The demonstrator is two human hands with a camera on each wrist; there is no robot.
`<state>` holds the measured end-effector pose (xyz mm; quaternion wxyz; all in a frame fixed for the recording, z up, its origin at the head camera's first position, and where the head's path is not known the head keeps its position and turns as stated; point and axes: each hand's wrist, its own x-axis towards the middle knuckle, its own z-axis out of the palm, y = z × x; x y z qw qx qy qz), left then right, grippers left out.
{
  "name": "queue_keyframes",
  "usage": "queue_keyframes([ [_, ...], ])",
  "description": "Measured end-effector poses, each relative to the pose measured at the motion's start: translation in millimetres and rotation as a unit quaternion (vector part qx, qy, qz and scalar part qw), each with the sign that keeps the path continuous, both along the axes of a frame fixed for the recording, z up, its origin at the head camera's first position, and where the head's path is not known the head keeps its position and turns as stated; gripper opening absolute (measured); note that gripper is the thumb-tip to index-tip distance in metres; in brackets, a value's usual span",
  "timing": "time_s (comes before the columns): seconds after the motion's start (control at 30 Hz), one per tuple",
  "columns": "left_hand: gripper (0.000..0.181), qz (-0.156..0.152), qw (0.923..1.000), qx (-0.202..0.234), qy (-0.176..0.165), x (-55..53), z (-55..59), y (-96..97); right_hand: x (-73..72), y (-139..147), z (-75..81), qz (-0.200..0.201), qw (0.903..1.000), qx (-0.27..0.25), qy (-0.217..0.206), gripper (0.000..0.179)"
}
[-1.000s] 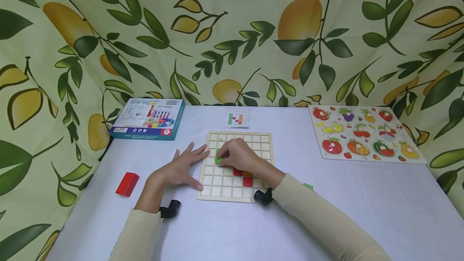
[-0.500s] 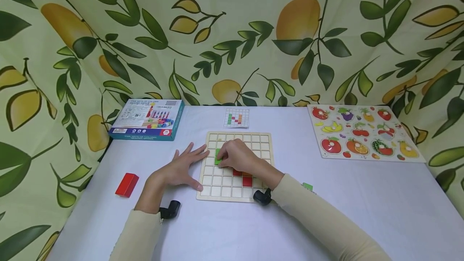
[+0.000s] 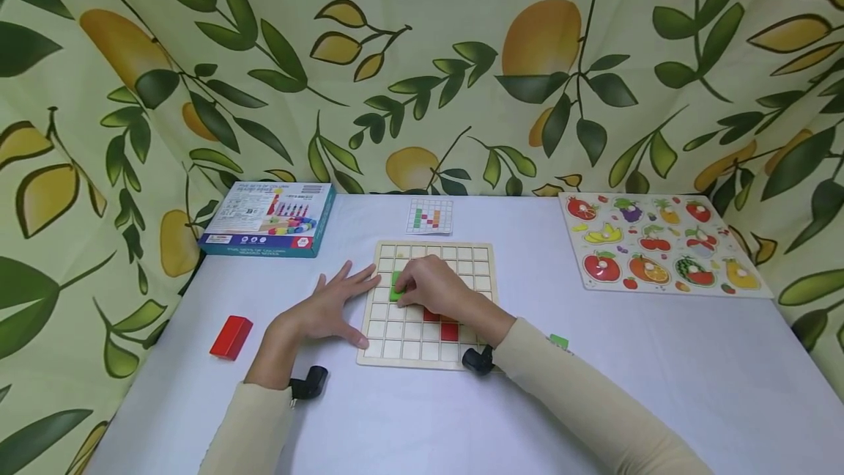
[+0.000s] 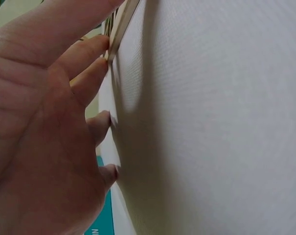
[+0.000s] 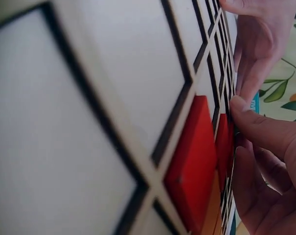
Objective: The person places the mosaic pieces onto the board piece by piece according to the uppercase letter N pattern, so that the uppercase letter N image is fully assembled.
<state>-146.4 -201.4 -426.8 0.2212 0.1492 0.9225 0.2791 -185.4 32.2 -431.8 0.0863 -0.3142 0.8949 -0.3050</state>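
A wooden grid board (image 3: pixel 409 366) lies on the white-covered table. My right hand (image 3: pixel 438 290) reaches over it from the right, with thumb and fingertips pinching a green tile (image 3: pixel 395 287) at the board's left side. Two red tiles, one nearer me (image 3: pixel 449 332) and one just behind it (image 3: pixel 431 315), sit in the squares; the wrist and forearm cover part of the grid. The right wrist view also shows an orange tile (image 5: pixel 214 203) beside the red. My left hand (image 3: pixel 327 306) spreads its fingers along the left edge, thumb at the near corner and fingertips at the rim.
Behind the board lies a small pattern card (image 3: pixel 430 216). A toy box (image 3: pixel 267 218) sits back left, and a fruit puzzle (image 3: pixel 666 244) back right. Red blocks (image 3: pixel 231 337) rest at the left; another green piece (image 3: pixel 559 341) shows beside my right sleeve.
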Motion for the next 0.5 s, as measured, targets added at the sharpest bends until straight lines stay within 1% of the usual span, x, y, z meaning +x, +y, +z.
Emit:
queue_keyframes([
  [0.13,0.109,0.001,1.0,-0.003,0.001,-0.8,-1.5,0.1,-0.5,0.8,-2.5,-0.004,1.0,0.0,-0.001,0.019],
  [0.33,0.11,0.003,1.0,-0.001,0.002,-1.5,-3.1,-0.2,-0.9,1.7,-3.0,0.005,1.0,0.006,0.002,0.02],
  [0.5,0.11,0.003,1.0,-0.001,0.0,-1.8,-2.9,0.0,-0.8,2.8,0.4,0.006,0.999,0.041,0.019,0.023],
])
